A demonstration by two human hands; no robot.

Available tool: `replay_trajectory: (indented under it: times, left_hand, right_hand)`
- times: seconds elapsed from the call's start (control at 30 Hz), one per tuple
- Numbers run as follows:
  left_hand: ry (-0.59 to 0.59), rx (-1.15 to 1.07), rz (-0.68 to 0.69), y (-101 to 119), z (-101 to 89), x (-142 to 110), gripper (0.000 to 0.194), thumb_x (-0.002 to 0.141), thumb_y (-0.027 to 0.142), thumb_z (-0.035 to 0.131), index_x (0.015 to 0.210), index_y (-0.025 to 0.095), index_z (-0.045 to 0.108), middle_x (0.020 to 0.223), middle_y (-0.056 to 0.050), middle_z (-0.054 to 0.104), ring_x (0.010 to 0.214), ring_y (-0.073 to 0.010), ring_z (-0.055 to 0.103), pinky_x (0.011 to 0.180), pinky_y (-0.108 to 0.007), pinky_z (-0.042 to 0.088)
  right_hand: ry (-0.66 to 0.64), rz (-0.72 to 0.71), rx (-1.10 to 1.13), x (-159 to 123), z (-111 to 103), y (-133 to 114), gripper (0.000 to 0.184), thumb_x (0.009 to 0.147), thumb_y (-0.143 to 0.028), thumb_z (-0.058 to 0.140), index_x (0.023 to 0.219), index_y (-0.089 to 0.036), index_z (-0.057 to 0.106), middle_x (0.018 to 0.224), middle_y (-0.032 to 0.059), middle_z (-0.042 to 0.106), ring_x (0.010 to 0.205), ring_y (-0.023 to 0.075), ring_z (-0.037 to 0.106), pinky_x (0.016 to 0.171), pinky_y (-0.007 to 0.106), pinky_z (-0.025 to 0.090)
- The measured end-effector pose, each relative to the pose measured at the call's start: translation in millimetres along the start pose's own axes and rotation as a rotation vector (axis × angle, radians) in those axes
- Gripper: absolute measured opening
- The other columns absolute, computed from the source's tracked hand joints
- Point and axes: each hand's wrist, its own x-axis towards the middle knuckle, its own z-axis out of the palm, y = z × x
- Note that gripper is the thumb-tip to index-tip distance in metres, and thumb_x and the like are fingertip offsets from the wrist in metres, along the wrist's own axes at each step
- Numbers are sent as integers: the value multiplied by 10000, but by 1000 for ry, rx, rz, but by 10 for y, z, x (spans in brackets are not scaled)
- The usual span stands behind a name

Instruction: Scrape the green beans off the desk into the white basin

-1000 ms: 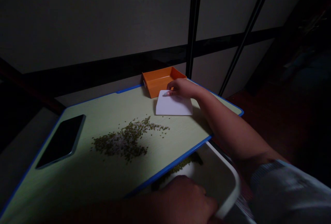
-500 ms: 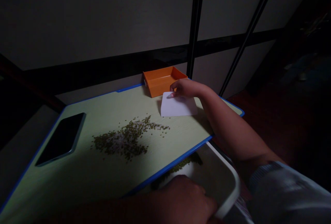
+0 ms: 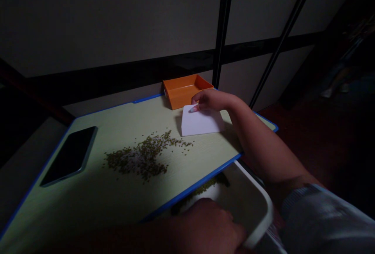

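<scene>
Tall grey panels with black bands [image 3: 117, 19] stand behind everything. Before them lies a pale green rectangular board with a blue rim [image 3: 123, 117]. Below its near edge, partly covered by it, is a white tub with a rounded rim [image 3: 266, 203]. An open orange box-shaped tray [image 3: 183, 98] sits at the board's far edge, and a flat black-screened device with a pale edge [image 3: 70, 154] lies at its left. The left hand [image 3: 209, 222] is curled over the tub, in shadow; whether it grips the rim cannot be told. The right hand [image 3: 209, 99] pinches the upper edge of a white trapezoid scraper [image 3: 202, 123], which stands tilted on the board in front of the tray, just beside a scattered heap of small greenish-brown grains [image 3: 146, 152]. Similar greenish grains [image 3: 206, 186] lie in the tub.
</scene>
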Motion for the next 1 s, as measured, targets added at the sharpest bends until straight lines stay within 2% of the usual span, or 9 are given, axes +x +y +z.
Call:
replay_trajectory:
  times: [0.23, 0.4, 0.67, 0.8, 0.87, 1.0]
  left_hand:
    - [-26, 3, -3, -21, -16, 5, 485, 988, 518, 293, 962, 177, 637, 888, -69, 698, 781, -231, 689, 438, -345, 277]
    - [54, 24, -6, -8, -16, -18, 453, 988, 493, 327, 947, 175, 646, 857, -71, 702, 742, -224, 687, 444, -346, 283]
    - [-14, -3, -2, -1, -27, -1, 455, 992, 479, 318, 975, 165, 647, 897, -78, 703, 794, -245, 695, 434, -353, 297]
    - [-62, -29, 3, -18, -78, 4, 465, 990, 484, 316, 1019, 161, 649, 922, -89, 708, 823, -255, 700, 417, -356, 284]
    - [-84, -32, 9, -13, -106, -5, 431, 992, 450, 332, 1031, 154, 642, 933, -87, 709, 837, -247, 700, 410, -351, 282]
    - [-110, 4, -11, 17, -141, -23, 239, 956, 289, 442, 989, 149, 634, 948, -70, 714, 864, -232, 702, 398, -340, 285]
  right_hand:
    - [16, -41, -15, 21, 69, -95, 177, 853, -300, 604, 794, -132, 602, 725, -2, 552, 669, 105, 468, 632, 246, 323]
    - [31, -21, -63, 23, 67, -103, 178, 857, -296, 604, 804, -128, 625, 705, -6, 554, 643, 101, 460, 627, 248, 316]
    - [8, 41, -100, 20, 40, -67, 176, 837, -302, 615, 835, -134, 668, 684, -1, 576, 633, 107, 469, 623, 257, 325]
    - [-39, 116, -107, -24, -21, -31, 151, 814, -273, 626, 836, -135, 683, 655, -6, 580, 606, 101, 473, 618, 257, 334]
    - [-43, 149, -86, -59, -64, -12, 152, 808, -276, 627, 835, -138, 681, 647, -10, 574, 597, 100, 478, 605, 255, 339]
    - [7, 190, -28, -106, -119, -2, 192, 829, -321, 601, 836, -141, 668, 640, -14, 560, 578, 98, 472, 582, 253, 344]
